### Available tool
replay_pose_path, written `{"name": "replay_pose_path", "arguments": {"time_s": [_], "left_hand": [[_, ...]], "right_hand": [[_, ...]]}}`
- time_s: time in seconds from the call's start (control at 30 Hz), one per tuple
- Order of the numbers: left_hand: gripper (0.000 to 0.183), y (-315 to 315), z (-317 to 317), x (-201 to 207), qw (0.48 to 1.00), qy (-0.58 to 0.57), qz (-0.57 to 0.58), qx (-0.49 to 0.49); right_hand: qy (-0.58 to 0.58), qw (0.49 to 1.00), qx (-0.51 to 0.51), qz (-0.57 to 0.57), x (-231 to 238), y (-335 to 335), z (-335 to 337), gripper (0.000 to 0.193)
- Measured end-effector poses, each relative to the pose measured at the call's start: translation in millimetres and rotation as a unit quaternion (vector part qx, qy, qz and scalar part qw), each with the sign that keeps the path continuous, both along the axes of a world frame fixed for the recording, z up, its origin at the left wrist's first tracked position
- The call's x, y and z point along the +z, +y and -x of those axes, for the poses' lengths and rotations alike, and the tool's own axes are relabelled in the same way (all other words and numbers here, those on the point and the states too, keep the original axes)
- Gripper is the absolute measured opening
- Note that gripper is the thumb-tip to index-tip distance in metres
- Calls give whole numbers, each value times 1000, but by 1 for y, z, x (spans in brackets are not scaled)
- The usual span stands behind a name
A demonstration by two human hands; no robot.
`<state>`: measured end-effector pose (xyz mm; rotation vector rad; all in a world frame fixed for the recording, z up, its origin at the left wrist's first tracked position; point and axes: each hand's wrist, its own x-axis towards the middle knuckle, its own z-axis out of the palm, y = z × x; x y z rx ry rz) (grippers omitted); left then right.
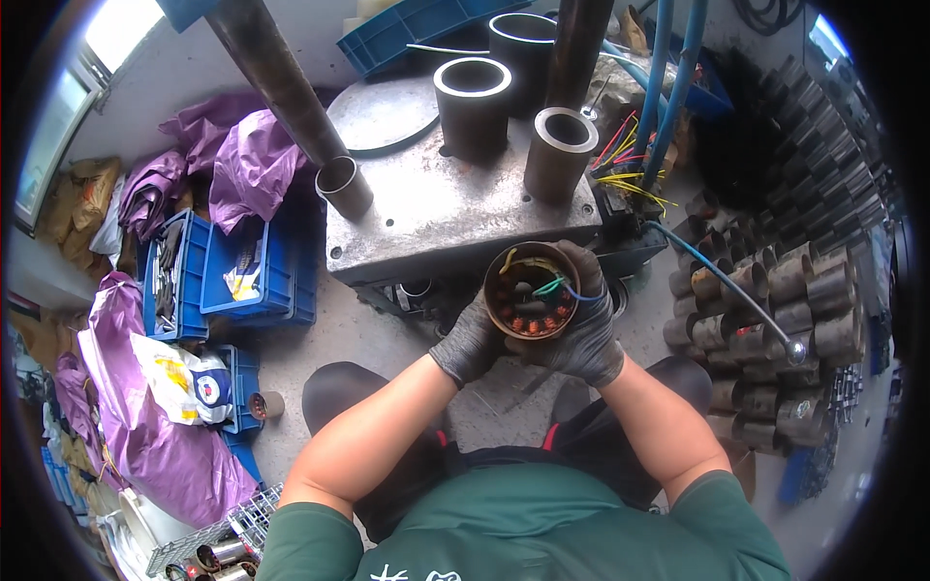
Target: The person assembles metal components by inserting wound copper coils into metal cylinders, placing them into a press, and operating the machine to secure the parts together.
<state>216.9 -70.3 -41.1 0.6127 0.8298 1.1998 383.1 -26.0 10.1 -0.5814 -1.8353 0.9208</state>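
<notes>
Between my hands is a motor stator (528, 324), a round metal shell with copper windings inside. Its open end faces up toward me, and green, blue and yellow wires lie across the opening. My left hand (469, 339), in a grey glove, is closed around its lower left side. Closed on the right side is my gloved right hand (587, 329), with fingers reaching up along the shell's far edge. The stator is held up in front of the near edge of a steel press table (417, 232). What lies under the stator is hidden by my hands.
Thick metal sleeves (472, 107) and a thin tube (345, 188) stand on the table between dark columns (276, 82). A ball-ended lever (746, 300) juts out at right, before stacked metal cylinders (790, 329). Blue crates (247, 276) and purple sheeting (155, 426) lie left.
</notes>
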Motion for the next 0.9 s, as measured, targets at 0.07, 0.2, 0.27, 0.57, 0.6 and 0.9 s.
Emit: {"name": "replay_pose_path", "arguments": {"time_s": [0.07,0.2,0.27,0.57,0.6,0.9], "left_hand": [[59,4,1,4,993,95,-52,47],[70,2,9,3,965,154,-171,126],[71,-4,9,19,963,133,-194,133],[65,-17,16,37,916,239,-282,156],[64,-18,16,39,912,237,-293,160],[52,-11,35,41,747,477,-426,181]], "right_hand": [[87,990,9,113,-12,-1,3,112],[38,990,2,137,3,-2,2,109],[61,980,17,186,12,-4,4,104],[-39,977,-28,207,35,-6,12,97],[3,974,-5,225,33,-5,11,96],[322,747,182,552,27,4,-11,75]]}}
